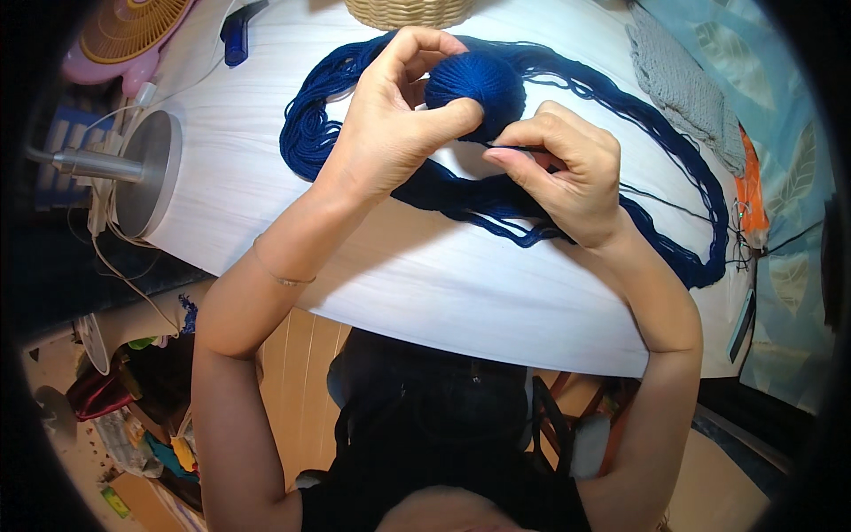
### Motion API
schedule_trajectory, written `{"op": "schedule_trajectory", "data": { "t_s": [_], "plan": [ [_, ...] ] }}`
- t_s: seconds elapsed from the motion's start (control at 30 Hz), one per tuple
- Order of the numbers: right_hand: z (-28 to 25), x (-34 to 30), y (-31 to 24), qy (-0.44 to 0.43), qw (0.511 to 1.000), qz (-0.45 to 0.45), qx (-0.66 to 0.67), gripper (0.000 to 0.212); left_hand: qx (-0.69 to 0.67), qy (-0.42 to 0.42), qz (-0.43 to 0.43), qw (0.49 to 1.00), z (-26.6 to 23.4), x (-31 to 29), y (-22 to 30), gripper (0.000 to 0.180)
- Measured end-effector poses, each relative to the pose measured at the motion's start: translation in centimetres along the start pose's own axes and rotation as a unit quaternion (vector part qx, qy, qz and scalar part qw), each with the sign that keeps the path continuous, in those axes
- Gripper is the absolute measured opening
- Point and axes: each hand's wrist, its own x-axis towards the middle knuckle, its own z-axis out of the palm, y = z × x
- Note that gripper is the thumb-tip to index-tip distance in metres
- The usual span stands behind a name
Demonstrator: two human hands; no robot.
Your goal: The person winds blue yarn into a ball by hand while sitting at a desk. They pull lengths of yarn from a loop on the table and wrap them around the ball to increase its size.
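A round white table fills the middle of the head view, and everything else is placed against it. At the table's far left edge a silver lamp base lies with its metal stem pointing outward, and beyond that edge sits a pink and yellow fan. A blue clip-like object rests near the table's upper left rim. A large loose loop of dark blue yarn is spread across the tabletop, running from left of centre round to the right side. Above the middle of the table the left hand curls around a ball of dark blue yarn, thumb pressed against its front and fingers wrapped over its top. A woven basket stands at the table's far rim, just behind the ball. Just right of the ball the right hand pinches a strand of the yarn between thumb and forefinger, close beside the ball. Toward the table's right edge lies a grey knitted piece.
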Motion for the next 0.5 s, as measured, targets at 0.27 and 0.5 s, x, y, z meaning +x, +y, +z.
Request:
{"op": "schedule_trajectory", "data": {
  "t_s": [0.27,0.5],
  "plan": [
    [-2.1,1.4,-1.8,-0.086,0.995,-0.029,-0.051,0.01,0.05,-0.057,-0.024,0.997,0.0,-0.2,0.2,0.039],
    [-2.5,1.2,-1.9,-0.058,0.991,-0.084,-0.09,0.015,0.086,-0.11,0.011,0.99,0.3,-0.5,0.1,0.041]
  ]
}}
